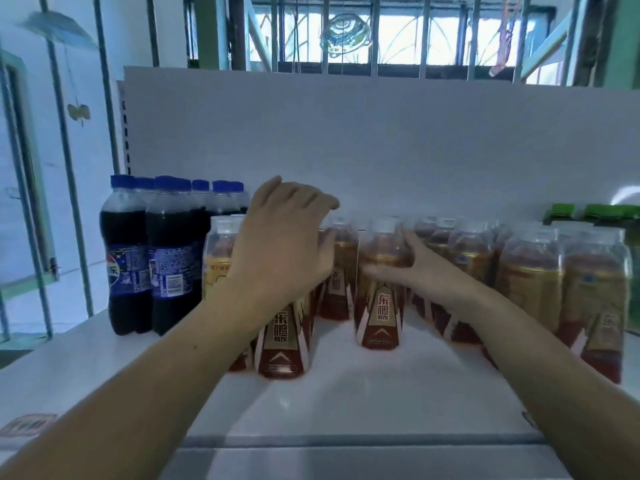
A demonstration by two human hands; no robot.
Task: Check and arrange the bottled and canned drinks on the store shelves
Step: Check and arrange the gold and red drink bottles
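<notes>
1. White store shelf [363, 393] is carrying the drinks; white back panel [381, 140] is standing behind them.
2. Left hand [284, 244] is hovering palm-down over the top of the near-left energy drink bottle [282, 344], fingers spread apart and reaching toward the far side. The cap is hidden beneath the palm, so I cannot tell whether the two are touching.
3. Right hand [415, 268] is clamping the middle energy drink bottle [379, 317] at its shoulder: the thumb is lying across the near face and pointing left, while the fingers are curling round the right side.
4. Both bottles are standing upright on the shelf, red-and-gold labels facing near, with a gap between them.
5. Another energy drink bottle [337, 271] is standing farther back, in that gap.
6. More energy drink bottles [530, 271] are crowding the right part of the shelf, running from far to near.
7. Cola bottles [128, 258] with blue caps are standing in a cluster at the left end, just beside the energy drinks.
8. Green-capped bottles [595, 211] are showing at the far right, partly blurred.
9. Barred window [346, 29] is letting in light above the back panel.
</notes>
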